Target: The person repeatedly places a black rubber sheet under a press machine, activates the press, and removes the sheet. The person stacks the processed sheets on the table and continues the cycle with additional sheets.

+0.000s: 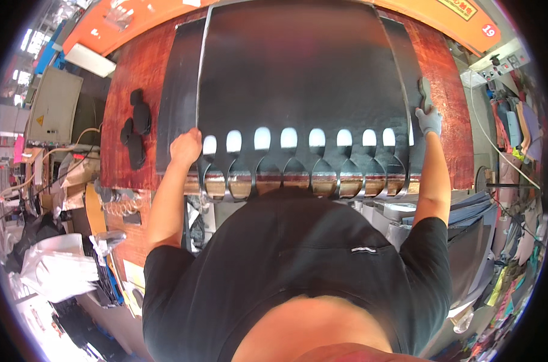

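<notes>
A large black sheet [298,72] lies on the table in front of me. Along its near side runs a row of several sole-shaped cutouts, their rounded far ends showing white; thin strips between them bend over the table's front edge. At the sheet's left edge my bare left hand [186,146] is closed, fingers curled on the sheet. My right hand [430,120], in a pale glove, reaches to the right side and grips the near end of a grey-green sole-shaped piece [424,93]. Its fingers are partly hidden.
Dark sole-shaped pieces [138,120] lie in a cluster on the red-brown tabletop [120,78] at left. An orange machine beam [401,7] spans the far side. A control box [503,65] stands at far right, near piled sheets [467,211]. Clear plastic bags [60,265] fill the lower left.
</notes>
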Motion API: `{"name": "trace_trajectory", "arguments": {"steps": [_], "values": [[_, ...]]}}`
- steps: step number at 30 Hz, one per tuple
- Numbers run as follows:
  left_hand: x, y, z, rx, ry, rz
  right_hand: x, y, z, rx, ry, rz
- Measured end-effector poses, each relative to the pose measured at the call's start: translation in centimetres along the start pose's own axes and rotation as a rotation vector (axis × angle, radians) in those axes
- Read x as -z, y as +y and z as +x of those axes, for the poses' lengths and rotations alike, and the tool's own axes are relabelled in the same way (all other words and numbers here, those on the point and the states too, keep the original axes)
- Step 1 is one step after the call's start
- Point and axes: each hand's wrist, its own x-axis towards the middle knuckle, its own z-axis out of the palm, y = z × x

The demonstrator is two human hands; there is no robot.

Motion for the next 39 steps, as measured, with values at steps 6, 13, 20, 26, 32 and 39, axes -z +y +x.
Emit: {"name": "trace_trajectory", "arguments": {"steps": [6, 13, 20, 26, 32, 39], "values": [[0.4, -0.3, 0.9, -0.068, -0.058, -0.001, -0.9, 0.1, 3.5, 0.023, 0.028, 0.11], [-0.7, -1.8, 0.8, -0.054, -0.014, -0.174, 3.6, -8.6, 0.4, 0.175, -0.152, 1.009], [-3.3, -3.5, 0.8, -0.103, 0.104, -0.469, 2.3, -28.4, -17.8, 0.438, -0.654, 1.078], [-6.3, -4.2, 0.9, -0.156, 0.227, -0.876, -2.9, -43.1, -28.9, 0.669, -0.52, 0.441], [-6.9, -4.7, 1.6, -0.207, 0.17, -0.961, -3.9, -48.8, -31.9, 0.626, -0.531, -0.067], [-6.4, -5.3, 8.4, -0.405, 0.305, -1.129, -4.8, -41.1, -31.5, 0.898, -0.463, 0.221]]}}
